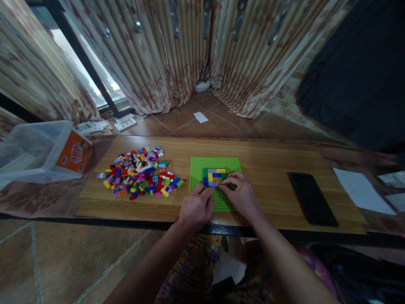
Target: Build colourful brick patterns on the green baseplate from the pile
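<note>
A green studded baseplate (196, 166) lies on the wooden board in front of me. On it sits a low block of building bricks (215, 176) in blue, yellow, green, white, orange and purple. My left hand (196, 207) rests at the near left of the plate, fingers curled together and tips by the block's near edge; anything inside them is hidden. From the right, my right hand (242, 195) pinches thumb and forefinger at the block's near right corner, on what looks like a small brick, mostly covered by the fingertips.
Left of the plate spreads a pile of loose coloured bricks (139, 173). A clear plastic bin (34, 152) with an orange label lies at the far left. To the right are a black phone (312, 198) and white paper sheets (362, 190). Curtains (164, 63) hang beyond the table.
</note>
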{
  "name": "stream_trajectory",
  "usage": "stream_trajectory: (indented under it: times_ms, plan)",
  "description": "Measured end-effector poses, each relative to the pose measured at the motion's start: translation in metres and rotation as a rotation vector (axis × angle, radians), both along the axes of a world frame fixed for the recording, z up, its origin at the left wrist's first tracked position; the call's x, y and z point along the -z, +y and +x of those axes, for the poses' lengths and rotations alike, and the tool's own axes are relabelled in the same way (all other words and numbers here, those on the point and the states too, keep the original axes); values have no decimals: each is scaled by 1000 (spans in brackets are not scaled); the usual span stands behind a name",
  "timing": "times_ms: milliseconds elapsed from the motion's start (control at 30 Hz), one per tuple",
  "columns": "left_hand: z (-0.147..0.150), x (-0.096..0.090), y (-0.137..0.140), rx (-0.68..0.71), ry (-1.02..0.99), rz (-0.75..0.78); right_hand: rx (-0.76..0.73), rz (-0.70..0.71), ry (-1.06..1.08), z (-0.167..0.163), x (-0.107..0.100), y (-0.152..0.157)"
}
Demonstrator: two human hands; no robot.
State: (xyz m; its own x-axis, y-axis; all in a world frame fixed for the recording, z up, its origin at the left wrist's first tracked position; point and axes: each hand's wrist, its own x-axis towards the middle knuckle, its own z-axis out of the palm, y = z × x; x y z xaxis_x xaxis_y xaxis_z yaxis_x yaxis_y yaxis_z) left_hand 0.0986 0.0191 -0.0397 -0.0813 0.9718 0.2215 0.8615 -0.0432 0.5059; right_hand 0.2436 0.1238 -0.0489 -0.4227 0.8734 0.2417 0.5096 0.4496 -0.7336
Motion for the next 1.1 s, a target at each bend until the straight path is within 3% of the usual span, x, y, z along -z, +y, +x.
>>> stream_trajectory:
  times_ms: [233, 467, 1100]
  plan:
    - [1, 1, 2, -9, -6, -6, 37, -51, 20, -1, 2, 2]
    - [-2, 8, -1, -24, -133, 52, -24, -145, 104, 7, 2, 11]
    - [-3, 11, -3, -15, -198, 118, 44, -107, 29, -2, 1, 8]
